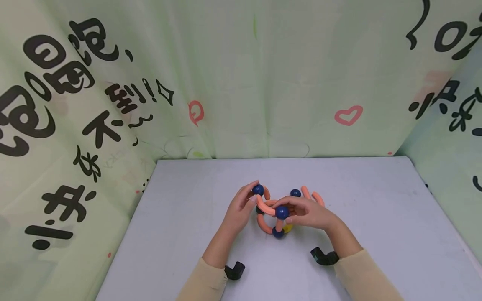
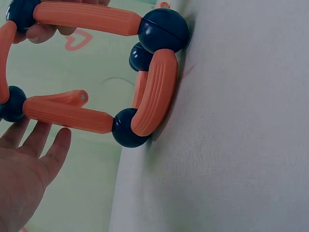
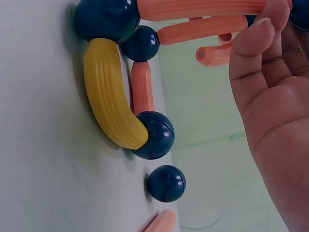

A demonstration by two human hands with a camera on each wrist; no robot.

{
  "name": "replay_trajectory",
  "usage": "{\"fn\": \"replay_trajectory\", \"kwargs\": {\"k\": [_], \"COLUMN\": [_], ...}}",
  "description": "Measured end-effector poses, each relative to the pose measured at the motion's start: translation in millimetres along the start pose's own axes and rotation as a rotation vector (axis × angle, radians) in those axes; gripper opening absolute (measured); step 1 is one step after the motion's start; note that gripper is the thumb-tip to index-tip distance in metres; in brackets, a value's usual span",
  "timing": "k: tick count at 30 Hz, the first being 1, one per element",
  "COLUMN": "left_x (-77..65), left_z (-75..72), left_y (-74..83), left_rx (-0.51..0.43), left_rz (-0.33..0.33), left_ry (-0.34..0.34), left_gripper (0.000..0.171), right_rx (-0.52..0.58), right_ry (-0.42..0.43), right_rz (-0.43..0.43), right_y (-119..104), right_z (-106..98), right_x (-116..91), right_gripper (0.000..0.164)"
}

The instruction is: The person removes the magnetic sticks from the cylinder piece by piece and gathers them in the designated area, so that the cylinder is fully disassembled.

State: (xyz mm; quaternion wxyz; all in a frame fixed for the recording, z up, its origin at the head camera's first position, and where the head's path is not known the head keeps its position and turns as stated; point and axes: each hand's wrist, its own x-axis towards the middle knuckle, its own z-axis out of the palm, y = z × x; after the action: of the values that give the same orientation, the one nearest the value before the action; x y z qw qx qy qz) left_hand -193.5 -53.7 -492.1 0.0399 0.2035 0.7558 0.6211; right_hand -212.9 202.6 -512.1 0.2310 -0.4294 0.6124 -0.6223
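A frame of orange magnetic sticks and dark blue balls stands on the table in front of me. At its upper left, my left hand (image 1: 238,209) pinches a blue ball (image 1: 257,190) between thumb and fingers. My right hand (image 1: 310,213) grips another raised blue ball (image 1: 282,212) at the near side. A curved orange stick (image 1: 265,206) spans between these two balls. Below, a curved orange stick (image 2: 157,92) joins lower balls at table level. In the right wrist view, a curved yellow stick (image 3: 111,94) links two of the low balls.
Beyond my right hand lie a loose blue ball (image 1: 295,192) and two orange sticks (image 1: 306,192), partly hidden by the hand. A white-covered table (image 1: 180,196) carries everything. Printed curtains (image 1: 263,83) hang behind and along both sides. Black wrist mounts (image 1: 235,271) stick out from my sleeves.
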Motion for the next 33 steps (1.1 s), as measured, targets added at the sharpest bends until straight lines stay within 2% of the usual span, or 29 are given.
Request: {"fn": "replay_trajectory", "kwargs": {"k": [3,9,13,16,24,30,33], "left_x": [3.3,5.6,10.8,15.1,14.7,15.6,15.3], "left_z": [1.2,2.9,4.6,7.4,8.1,9.1,9.6], "left_y": [-1.5,-0.8,-15.1,-31.8,-35.7,-38.1,-34.3], "left_rx": [-0.002,0.047,0.074,0.077,0.072,0.087,0.091], "left_rz": [-0.001,0.089,0.087,0.078,0.093,0.097,0.108], "left_ry": [-0.039,-0.055,-0.048,-0.026,-0.009,-0.004,-0.003], "left_gripper": [0.049,0.052,0.052,0.053,0.052,0.052,0.052], "right_rx": [-0.025,-0.097,-0.233,-0.311,-0.368,-0.454,-0.493], "right_ry": [0.060,0.145,0.260,0.317,0.362,0.405,0.418], "right_rz": [0.035,0.098,0.128,0.119,0.032,0.059,0.075], "right_y": [0,-1,-6,-7,-8,-7,-6], "right_z": [3,14,24,29,32,33,34], "right_x": [-3,-5,0,3,5,5,6], "right_gripper": [0.041,0.045,0.045,0.042,0.036,0.033,0.030]}}
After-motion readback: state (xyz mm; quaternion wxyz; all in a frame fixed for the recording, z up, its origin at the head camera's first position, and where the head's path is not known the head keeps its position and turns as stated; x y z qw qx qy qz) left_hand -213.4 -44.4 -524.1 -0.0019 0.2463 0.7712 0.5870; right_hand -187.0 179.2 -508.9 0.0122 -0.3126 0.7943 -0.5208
